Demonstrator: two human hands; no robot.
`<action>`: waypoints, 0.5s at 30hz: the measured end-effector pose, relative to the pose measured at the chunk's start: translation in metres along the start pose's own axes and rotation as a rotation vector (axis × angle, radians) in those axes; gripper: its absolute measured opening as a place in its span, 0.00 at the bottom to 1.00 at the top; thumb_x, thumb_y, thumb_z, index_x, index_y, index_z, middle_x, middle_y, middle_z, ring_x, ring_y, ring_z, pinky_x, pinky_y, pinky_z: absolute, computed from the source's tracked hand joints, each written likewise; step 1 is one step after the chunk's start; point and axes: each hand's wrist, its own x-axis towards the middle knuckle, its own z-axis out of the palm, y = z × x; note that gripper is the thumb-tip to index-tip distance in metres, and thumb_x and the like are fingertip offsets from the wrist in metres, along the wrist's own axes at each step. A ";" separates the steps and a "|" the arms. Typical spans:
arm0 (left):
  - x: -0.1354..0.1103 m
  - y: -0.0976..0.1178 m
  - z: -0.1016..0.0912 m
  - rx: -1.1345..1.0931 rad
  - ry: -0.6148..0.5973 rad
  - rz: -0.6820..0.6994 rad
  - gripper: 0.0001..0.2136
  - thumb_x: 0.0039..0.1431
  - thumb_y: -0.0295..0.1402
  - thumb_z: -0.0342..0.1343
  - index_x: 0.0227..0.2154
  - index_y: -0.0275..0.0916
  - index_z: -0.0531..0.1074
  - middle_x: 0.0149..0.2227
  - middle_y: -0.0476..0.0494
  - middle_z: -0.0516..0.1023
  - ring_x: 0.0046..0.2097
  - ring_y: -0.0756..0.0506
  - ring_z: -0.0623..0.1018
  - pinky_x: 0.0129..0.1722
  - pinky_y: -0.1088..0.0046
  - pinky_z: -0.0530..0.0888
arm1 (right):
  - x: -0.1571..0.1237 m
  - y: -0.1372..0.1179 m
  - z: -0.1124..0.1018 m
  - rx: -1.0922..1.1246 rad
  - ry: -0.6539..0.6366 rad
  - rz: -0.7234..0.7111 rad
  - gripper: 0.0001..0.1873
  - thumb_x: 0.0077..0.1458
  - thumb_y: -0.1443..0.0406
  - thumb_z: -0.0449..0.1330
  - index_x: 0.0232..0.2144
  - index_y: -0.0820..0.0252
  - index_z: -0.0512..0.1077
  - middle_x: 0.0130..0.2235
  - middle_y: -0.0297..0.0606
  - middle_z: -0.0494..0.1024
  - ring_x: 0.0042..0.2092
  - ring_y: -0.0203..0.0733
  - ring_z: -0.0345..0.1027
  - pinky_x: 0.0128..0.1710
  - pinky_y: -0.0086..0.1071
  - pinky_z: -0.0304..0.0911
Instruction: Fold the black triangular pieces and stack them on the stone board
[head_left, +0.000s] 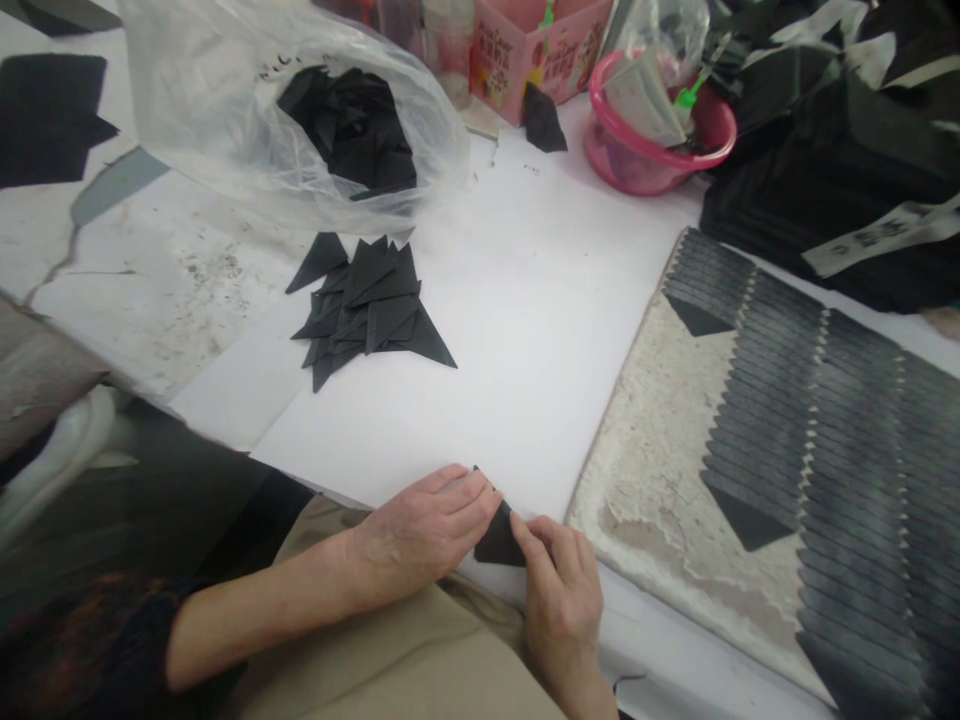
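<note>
A small black flat piece [499, 542] with a pointed end lies at the near edge of the white tabletop. The fingers of my left hand [427, 525] are held together and press on its upper left side. My right hand [564, 585] pinches its right edge between thumb and forefinger. Parts of the piece are hidden under my fingers; whether it is cloth or leather I cannot tell. Farther up the table lies a loose pile of similar black pieces [367, 310], several with sharp corners.
Overlapping rows of black pieces [780, 390] cover much of a worn pale board [637, 440] on the right. Behind the pile, a clear plastic bag [217, 130] holds more black pieces. A pink bowl [626, 170], a pink box [499, 60] and dark bundles [832, 190] stand at the back.
</note>
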 end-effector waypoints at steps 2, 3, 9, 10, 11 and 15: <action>0.000 0.001 0.000 0.005 -0.001 -0.008 0.13 0.67 0.24 0.46 0.51 0.30 0.70 0.50 0.37 0.74 0.54 0.42 0.72 0.56 0.62 0.70 | -0.002 0.003 -0.002 -0.012 -0.001 0.005 0.14 0.64 0.72 0.52 0.48 0.61 0.72 0.40 0.42 0.74 0.40 0.40 0.64 0.40 0.35 0.61; 0.000 0.002 -0.001 0.009 -0.002 -0.010 0.13 0.67 0.24 0.46 0.52 0.30 0.69 0.50 0.37 0.74 0.54 0.42 0.72 0.56 0.61 0.69 | -0.003 0.004 -0.004 -0.016 0.002 0.011 0.13 0.63 0.72 0.53 0.47 0.61 0.73 0.39 0.41 0.74 0.40 0.40 0.64 0.40 0.35 0.61; 0.003 0.004 -0.004 0.028 -0.030 -0.020 0.15 0.67 0.26 0.48 0.54 0.30 0.67 0.50 0.35 0.73 0.55 0.40 0.71 0.55 0.60 0.69 | -0.009 0.009 -0.009 0.015 0.000 0.011 0.12 0.63 0.71 0.53 0.47 0.59 0.72 0.39 0.40 0.75 0.40 0.39 0.65 0.39 0.35 0.61; 0.002 0.004 -0.003 0.033 -0.036 -0.022 0.15 0.67 0.26 0.49 0.55 0.30 0.67 0.50 0.35 0.73 0.55 0.40 0.71 0.55 0.60 0.69 | -0.009 0.009 -0.009 0.019 -0.002 0.016 0.13 0.64 0.71 0.53 0.47 0.59 0.72 0.39 0.40 0.75 0.40 0.39 0.65 0.39 0.35 0.61; 0.001 0.004 -0.002 0.039 -0.044 -0.023 0.15 0.67 0.26 0.49 0.55 0.31 0.66 0.50 0.35 0.73 0.55 0.40 0.71 0.55 0.60 0.69 | -0.008 0.009 -0.009 0.022 -0.002 0.023 0.13 0.64 0.71 0.53 0.48 0.59 0.72 0.40 0.41 0.75 0.40 0.39 0.65 0.39 0.35 0.61; -0.008 0.011 0.002 0.036 -0.047 -0.034 0.17 0.69 0.27 0.43 0.56 0.34 0.66 0.52 0.36 0.72 0.55 0.37 0.71 0.54 0.58 0.67 | -0.007 0.003 -0.007 0.000 0.038 0.043 0.13 0.63 0.72 0.52 0.46 0.60 0.73 0.38 0.41 0.74 0.39 0.39 0.65 0.37 0.34 0.61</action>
